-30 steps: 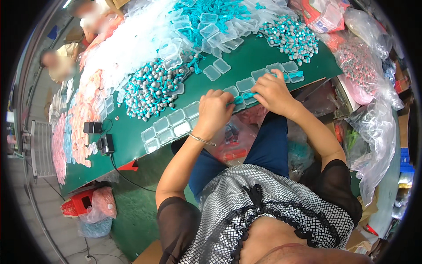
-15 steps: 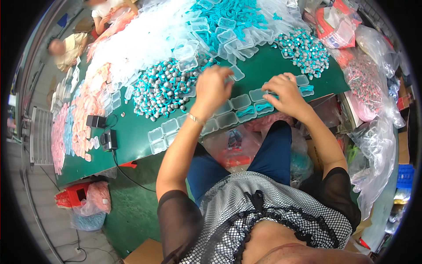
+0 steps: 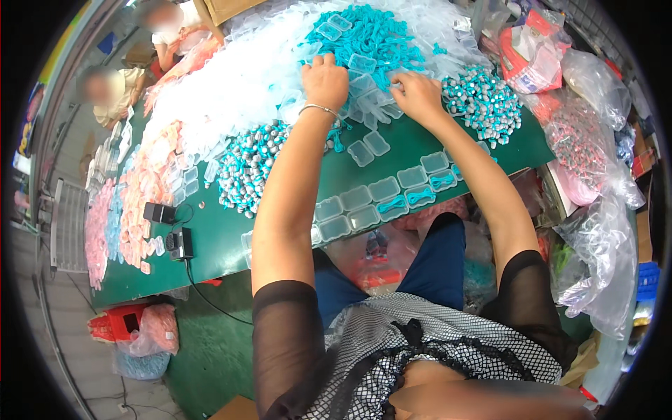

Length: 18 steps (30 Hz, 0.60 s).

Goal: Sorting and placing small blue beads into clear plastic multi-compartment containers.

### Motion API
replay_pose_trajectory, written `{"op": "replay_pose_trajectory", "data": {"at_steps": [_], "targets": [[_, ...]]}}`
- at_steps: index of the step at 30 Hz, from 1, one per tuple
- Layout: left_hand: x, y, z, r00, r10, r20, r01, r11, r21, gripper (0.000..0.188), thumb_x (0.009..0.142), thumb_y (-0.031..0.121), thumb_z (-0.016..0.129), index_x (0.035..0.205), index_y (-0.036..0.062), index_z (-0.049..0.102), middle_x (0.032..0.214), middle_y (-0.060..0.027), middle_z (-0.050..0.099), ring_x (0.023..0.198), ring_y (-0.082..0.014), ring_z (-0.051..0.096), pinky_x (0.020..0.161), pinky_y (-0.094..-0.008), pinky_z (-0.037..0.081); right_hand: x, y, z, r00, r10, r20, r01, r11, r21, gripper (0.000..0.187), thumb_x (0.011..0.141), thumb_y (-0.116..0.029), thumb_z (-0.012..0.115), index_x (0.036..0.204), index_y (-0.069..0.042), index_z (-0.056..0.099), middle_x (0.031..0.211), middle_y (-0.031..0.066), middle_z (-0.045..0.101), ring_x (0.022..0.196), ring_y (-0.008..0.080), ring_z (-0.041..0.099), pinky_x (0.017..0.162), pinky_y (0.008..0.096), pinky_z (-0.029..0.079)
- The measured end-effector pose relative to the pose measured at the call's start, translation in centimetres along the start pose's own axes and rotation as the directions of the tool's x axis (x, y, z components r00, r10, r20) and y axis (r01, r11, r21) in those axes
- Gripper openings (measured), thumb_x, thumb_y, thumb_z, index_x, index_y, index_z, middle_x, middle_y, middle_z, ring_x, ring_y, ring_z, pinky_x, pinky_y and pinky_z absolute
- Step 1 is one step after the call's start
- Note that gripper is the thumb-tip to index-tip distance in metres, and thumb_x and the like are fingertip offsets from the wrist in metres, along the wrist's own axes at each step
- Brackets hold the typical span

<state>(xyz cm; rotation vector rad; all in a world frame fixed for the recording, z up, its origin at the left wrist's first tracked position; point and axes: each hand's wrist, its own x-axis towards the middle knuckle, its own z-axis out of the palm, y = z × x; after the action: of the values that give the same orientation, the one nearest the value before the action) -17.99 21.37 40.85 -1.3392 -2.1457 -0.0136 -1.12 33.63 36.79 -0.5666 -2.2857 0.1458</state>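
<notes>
Both hands apparently dig among heaped clear boxes and teal cords.

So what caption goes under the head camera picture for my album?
Both hands, left and right, reach into the pile of clear little boxes and teal cords.

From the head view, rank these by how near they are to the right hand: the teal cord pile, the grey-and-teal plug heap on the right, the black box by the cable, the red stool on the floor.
1. Teal cord pile: just ahead of the right hand.
2. Grey-and-teal plug heap: just to its right, nearly as close.
3. Black box: far left, near the table's front edge.
4. Red stool: lower left, on the floor.
</notes>
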Motion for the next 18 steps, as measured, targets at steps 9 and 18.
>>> {"op": "replay_pose_trajectory", "data": {"at_steps": [9,18], "targets": [[0.4,-0.2,-0.1,0.99,0.138,0.023,-0.138,0.99,0.001,0.012,0.079,0.017,0.062,0.083,0.0187,0.073,0.108,-0.0012,0.058,0.106,-0.0239,0.053,0.082,-0.0438,0.044,3.1,-0.8,2.5,0.922,0.309,0.233,-0.275,0.947,-0.166,0.021,0.077,-0.032,0.068,0.085,-0.013,0.072,0.084,0.0107,0.071,0.081,0.0316,0.068,0.071,0.0461,0.052],[-4.0,-1.2,-3.5,0.942,-0.036,-0.333,-0.146,0.852,-0.503,0.006,0.083,0.014,0.06,0.084,0.0108,0.065,0.081,-0.0083,0.067,0.077,-0.0297,0.064,0.072,-0.0451,0.047,0.3,1.1,-0.4,0.941,0.269,0.207,-0.299,0.946,0.128,0.017,0.076,-0.027,0.065,0.083,-0.012,0.072,0.084,0.01,0.071,0.076,0.0299,0.068,0.067,0.0397,0.054]]}}
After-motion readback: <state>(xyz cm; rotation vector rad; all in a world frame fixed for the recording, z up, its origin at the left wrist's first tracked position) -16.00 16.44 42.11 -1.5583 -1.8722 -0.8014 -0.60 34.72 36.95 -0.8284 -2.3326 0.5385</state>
